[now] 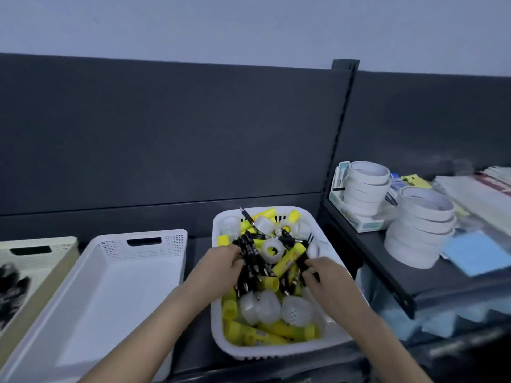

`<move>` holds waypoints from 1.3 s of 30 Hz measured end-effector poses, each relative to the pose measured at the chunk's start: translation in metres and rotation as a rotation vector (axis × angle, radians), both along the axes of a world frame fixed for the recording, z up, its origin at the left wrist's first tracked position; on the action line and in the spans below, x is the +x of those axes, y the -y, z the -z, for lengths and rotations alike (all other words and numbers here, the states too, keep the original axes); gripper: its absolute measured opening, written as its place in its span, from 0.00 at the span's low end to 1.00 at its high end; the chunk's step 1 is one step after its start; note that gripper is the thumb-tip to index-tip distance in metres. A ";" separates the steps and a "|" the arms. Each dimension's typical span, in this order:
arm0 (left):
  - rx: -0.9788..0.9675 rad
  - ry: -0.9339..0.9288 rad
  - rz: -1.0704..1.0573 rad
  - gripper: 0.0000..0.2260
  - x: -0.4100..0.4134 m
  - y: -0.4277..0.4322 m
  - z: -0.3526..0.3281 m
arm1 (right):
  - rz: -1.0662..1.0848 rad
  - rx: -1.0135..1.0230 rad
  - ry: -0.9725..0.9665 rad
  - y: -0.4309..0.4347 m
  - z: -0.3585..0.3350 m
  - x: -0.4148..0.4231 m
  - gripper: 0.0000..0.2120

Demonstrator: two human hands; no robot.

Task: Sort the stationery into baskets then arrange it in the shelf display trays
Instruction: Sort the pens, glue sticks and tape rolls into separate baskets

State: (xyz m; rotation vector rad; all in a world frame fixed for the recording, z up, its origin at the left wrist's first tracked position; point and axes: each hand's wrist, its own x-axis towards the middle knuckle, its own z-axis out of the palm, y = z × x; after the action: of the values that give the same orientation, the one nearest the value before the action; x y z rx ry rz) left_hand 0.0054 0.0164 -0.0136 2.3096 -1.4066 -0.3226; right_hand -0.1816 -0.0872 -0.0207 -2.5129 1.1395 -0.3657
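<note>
Dark grey shelving [193,150] backs onto a pale wall, and both bare forearms reach in over its lower shelf. At the centre, the left hand [221,262] has its fingers curled down into the near-left edge of a bundle of black pens [254,261], gripping it. The right hand [322,275] curls its fingers round pens on the opposite side, so the bundle sits between the two hands. Just beyond the right hand's fingertips a yellow tube [287,262] lies slanted across the pens. All of this lies in a white mesh basket [265,352], which also holds more yellow tubes [284,331] below the hands, nearest the person, and translucent white round cases [260,305] between those tubes and the wrists, with others toward the far rim. Left of the left hand, just beside this basket, stands a second white basket [110,299] with a slotted handle; further left is a beige basket [41,244] holding blurred dark items [11,286] I cannot identify. Right of the right hand, on a higher shelf, two stacks of white tape rolls [365,189] [420,230] stand near each other, with a blue sheet [475,252] and pale packets beyond them.
</note>
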 end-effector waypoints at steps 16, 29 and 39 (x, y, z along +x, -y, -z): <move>0.212 -0.037 -0.147 0.16 -0.005 0.066 0.023 | -0.179 0.059 -0.040 0.042 0.007 0.042 0.12; 0.089 -0.352 -0.283 0.10 0.019 0.046 0.021 | -0.151 0.655 0.076 0.020 0.020 0.107 0.14; 0.054 -0.565 -0.251 0.24 0.002 0.058 0.021 | -0.041 0.911 0.244 0.029 0.017 0.087 0.12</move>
State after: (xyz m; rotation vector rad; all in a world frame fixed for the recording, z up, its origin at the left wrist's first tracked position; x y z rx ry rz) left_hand 0.0077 -0.0416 -0.0347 2.1591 -0.8313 -0.8596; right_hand -0.0941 -0.1159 -0.0377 -1.6376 0.8745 -0.0911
